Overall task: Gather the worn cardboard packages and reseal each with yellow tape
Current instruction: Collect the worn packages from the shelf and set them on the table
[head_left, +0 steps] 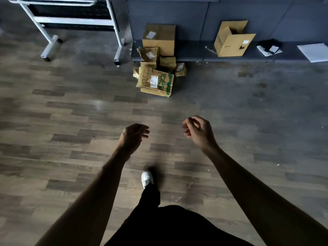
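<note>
Against low shelf (193, 50), on floor (71, 121): heap of worn cardboard packages (166, 65), green-printed package (160, 83) foremost, larger box (159, 39) behind on shelf. Well apart from heap, above floor: left grip (133, 137) and right grip (198, 132), fingers loosely curled, nothing held. Further right on shelf: open-topped carton (232, 45).

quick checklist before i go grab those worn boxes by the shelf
1. Hands free: left hand and right hand hold nothing. Ok.
2. Path: no obstacle shows on the wood-plank floor up to the pile of worn brown cardboard packages. Ok.
3. Reach: the pile lies well ahead of both hands. Not ok.
4. Supplies: no yellow tape in view. Not ok.
5. Front package: will the green-printed cardboard box hold together when lifted? Cannot tell.
6. Does the open-topped tan cardboard box on the low grey shelf need resealing? Cannot tell.
</note>
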Action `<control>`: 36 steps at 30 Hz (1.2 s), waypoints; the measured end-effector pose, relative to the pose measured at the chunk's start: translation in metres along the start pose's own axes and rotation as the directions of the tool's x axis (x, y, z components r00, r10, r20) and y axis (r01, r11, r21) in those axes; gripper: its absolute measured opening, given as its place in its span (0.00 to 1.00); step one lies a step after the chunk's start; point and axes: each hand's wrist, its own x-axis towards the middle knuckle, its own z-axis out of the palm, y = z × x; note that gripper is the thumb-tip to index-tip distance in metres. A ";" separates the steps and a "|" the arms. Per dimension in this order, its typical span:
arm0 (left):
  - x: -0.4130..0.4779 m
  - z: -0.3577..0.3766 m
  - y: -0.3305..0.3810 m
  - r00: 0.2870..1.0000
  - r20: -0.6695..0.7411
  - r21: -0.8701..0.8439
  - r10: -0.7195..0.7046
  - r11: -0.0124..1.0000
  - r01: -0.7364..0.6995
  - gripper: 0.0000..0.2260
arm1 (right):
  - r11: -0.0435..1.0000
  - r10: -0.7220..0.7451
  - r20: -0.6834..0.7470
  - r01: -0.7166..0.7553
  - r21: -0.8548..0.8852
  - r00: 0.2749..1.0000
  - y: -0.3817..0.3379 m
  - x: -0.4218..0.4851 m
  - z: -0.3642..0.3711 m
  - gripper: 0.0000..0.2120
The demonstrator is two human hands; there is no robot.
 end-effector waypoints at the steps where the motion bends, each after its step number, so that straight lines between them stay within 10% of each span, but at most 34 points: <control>1: 0.014 -0.010 0.004 1.000 0.008 -0.002 -0.001 1.000 0.001 0.08 | 1.000 0.001 -0.001 -0.001 -0.002 1.000 -0.006 0.010 0.008 0.07; 36: 0.431 -0.190 0.137 0.995 -0.090 0.013 -0.049 0.999 0.050 0.08 | 0.998 -0.024 0.061 0.020 0.068 0.998 -0.152 0.452 0.191 0.04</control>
